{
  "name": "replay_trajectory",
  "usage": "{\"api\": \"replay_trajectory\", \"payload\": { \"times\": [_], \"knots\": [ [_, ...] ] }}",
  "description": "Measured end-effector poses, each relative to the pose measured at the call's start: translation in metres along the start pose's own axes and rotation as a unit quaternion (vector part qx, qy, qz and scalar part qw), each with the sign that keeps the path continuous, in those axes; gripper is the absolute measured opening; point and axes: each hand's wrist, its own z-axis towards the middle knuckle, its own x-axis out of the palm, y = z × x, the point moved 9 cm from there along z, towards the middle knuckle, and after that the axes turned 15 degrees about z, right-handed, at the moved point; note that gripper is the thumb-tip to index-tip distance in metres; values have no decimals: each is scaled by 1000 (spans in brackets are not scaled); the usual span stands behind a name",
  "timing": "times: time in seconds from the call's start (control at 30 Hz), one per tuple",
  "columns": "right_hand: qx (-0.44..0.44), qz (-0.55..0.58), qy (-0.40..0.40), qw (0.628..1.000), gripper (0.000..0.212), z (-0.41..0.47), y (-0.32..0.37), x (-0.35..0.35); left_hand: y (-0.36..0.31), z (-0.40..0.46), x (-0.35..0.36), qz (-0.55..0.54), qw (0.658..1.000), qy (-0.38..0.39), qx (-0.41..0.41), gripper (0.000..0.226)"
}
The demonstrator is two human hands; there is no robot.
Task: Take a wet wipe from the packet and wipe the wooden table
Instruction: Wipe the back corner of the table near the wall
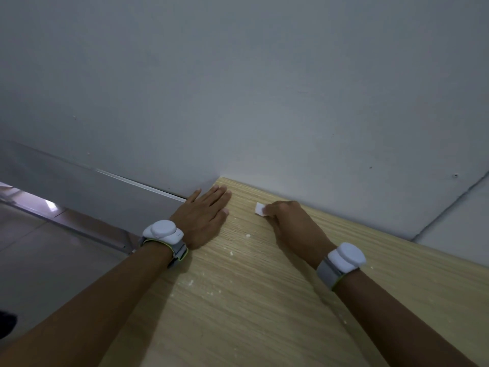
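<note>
The light wooden table (264, 300) fills the lower right, its far corner against the wall. My left hand (203, 215) lies flat with straight fingers on the table's far left corner. My right hand (293, 223) presses down near the far edge, its fingers curled round a small white wet wipe (260, 208); only a corner of the wipe shows past the fingertips. Small white specks dot the wood between and behind the hands. The wipe packet is out of sight.
A grey wall (264, 102) rises right behind the table's far edge. To the left the table ends and the tiled floor (47, 255) lies below, with a metal door-frame strip (79, 229) along it. Both wrists wear white band devices.
</note>
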Motion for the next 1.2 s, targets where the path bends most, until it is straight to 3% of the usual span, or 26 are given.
{"api": "replay_trajectory", "payload": {
  "times": [0.1,0.23,0.5,0.63,0.73,0.93,1.2],
  "knots": [
    [-17,21,-39,999,20,-7,3,-2,0,0,-1,-2,1000,-5,-1,58],
    [-60,34,-6,998,22,-15,16,10,1,1,0,-2,1000,-7,-3,58],
    [-57,35,38,997,21,7,24,14,1,1,0,-5,1000,-2,-4,59],
    [-33,40,2,999,21,20,5,14,-2,0,-2,-15,1000,1,-2,57],
    [-21,22,-3,1000,24,29,1,20,-2,0,-4,-22,1000,-1,-1,57],
    [-72,40,63,995,43,12,24,44,-3,-1,-5,-15,1000,-9,-2,56],
    [-35,38,-21,998,24,33,21,17,-2,0,-2,-61,998,17,0,57]
  ]
}}
